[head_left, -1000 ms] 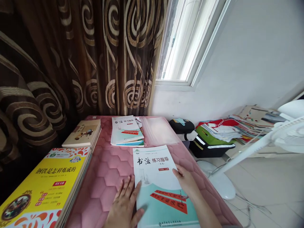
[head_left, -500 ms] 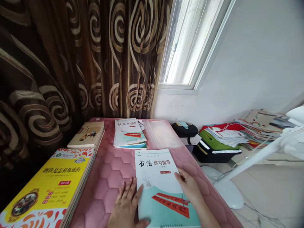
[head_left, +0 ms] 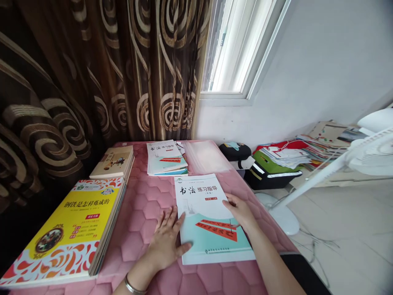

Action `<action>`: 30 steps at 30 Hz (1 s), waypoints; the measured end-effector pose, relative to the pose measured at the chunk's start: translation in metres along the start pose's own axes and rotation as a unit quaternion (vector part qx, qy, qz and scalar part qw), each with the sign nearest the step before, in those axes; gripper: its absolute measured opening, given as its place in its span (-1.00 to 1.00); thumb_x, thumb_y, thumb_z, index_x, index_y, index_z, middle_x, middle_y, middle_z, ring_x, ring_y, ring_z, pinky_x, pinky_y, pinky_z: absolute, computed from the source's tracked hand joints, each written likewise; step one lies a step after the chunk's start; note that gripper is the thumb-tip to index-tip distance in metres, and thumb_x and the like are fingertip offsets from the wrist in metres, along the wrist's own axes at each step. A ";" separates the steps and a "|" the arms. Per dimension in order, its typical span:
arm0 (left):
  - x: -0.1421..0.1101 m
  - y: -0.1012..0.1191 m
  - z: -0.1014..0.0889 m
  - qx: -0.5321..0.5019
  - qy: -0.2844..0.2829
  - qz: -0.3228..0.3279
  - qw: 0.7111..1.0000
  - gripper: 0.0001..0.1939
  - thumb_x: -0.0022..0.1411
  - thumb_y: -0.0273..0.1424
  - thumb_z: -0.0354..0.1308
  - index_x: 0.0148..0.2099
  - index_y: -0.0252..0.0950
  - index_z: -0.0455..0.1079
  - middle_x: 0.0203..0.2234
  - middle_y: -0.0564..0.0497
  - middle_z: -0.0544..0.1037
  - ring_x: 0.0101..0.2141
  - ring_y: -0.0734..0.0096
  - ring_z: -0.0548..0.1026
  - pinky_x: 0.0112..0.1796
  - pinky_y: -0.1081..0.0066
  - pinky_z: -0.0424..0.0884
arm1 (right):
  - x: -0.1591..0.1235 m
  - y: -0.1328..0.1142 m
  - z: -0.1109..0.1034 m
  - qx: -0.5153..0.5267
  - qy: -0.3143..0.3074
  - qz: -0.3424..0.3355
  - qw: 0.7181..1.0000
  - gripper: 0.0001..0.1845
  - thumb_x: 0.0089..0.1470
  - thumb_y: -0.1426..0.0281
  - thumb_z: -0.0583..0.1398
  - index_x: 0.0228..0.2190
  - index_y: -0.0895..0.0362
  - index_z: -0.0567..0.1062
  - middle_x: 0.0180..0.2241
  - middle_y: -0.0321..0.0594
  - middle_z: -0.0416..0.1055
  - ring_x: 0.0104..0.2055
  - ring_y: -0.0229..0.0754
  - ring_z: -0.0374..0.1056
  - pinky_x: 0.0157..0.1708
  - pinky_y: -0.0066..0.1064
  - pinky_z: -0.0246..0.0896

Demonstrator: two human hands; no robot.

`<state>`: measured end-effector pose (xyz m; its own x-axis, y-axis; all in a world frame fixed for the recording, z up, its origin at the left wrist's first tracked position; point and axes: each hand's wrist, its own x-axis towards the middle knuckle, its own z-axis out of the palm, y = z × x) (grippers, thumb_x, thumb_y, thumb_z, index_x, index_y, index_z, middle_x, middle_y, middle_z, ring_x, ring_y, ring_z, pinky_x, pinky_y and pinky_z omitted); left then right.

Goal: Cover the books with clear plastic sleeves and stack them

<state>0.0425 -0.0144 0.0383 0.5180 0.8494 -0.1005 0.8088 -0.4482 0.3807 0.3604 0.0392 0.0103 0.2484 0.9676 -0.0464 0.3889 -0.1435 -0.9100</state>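
Observation:
A white and teal calligraphy workbook (head_left: 196, 235) with red banners on its cover lies flat on the pink quilted cover. Along its left edge, my left hand (head_left: 167, 237) rests palm down with fingers stretched out; its thumb touches the cover. My right hand (head_left: 242, 213) grips the workbook's right edge, thumb on the cover and the other fingers partly hidden. Just beyond lies a small stack topped by a similar workbook (head_left: 166, 157). A clear plastic sleeve (head_left: 207, 157) lies beside that stack.
On the left are a yellow-covered book stack (head_left: 73, 221) and a tan book stack (head_left: 112, 162). Patterned curtains (head_left: 135, 73) hang behind. To the right stand a white fan (head_left: 316, 176), a black case (head_left: 235, 150) and a green and black box (head_left: 270, 164) with papers.
My view has tilted down, so things sit higher in the picture and the workbook's whole lower edge now shows. Both hands remain at the workbook's sides.

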 end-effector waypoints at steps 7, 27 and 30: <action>0.001 0.004 -0.010 -0.011 -0.044 -0.003 0.999 -0.07 0.17 0.07 0.09 0.42 -0.16 -0.20 0.38 -0.11 -0.33 0.35 0.09 -0.37 0.29 -0.07 -0.32 | -0.001 0.001 -0.002 0.027 0.000 0.009 1.000 -0.56 -0.01 0.30 0.23 -0.04 0.07 0.50 -0.20 -0.19 0.58 -0.23 -0.05 0.50 -0.30 -0.29 0.45; -0.003 0.010 -0.016 -0.040 -0.070 -0.029 0.996 0.06 0.01 0.01 0.26 0.42 -0.19 -0.16 0.39 -0.09 -0.37 0.34 0.05 -0.44 0.29 -0.03 -0.36 | 0.000 -0.002 -0.003 0.028 -0.012 -0.009 0.999 -0.59 -0.04 0.29 0.18 -0.11 0.11 0.54 -0.17 -0.16 0.58 -0.13 -0.03 0.50 -0.16 -0.30 0.40; -0.004 0.012 -0.019 -0.047 -0.079 -0.040 0.995 0.09 -0.01 0.02 0.26 0.42 -0.19 -0.18 0.38 -0.07 -0.42 0.33 0.04 -0.47 0.29 -0.03 -0.36 | 0.004 0.006 -0.003 0.011 -0.006 -0.010 1.000 -0.57 -0.05 0.27 0.18 -0.11 0.10 0.54 -0.20 -0.17 0.59 -0.15 -0.01 0.51 -0.18 -0.27 0.40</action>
<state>0.0450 -0.0175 0.0605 0.4961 0.8240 -0.2738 0.8236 -0.3467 0.4490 0.3662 0.0419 0.0053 0.2294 0.9728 -0.0322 0.3738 -0.1186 -0.9199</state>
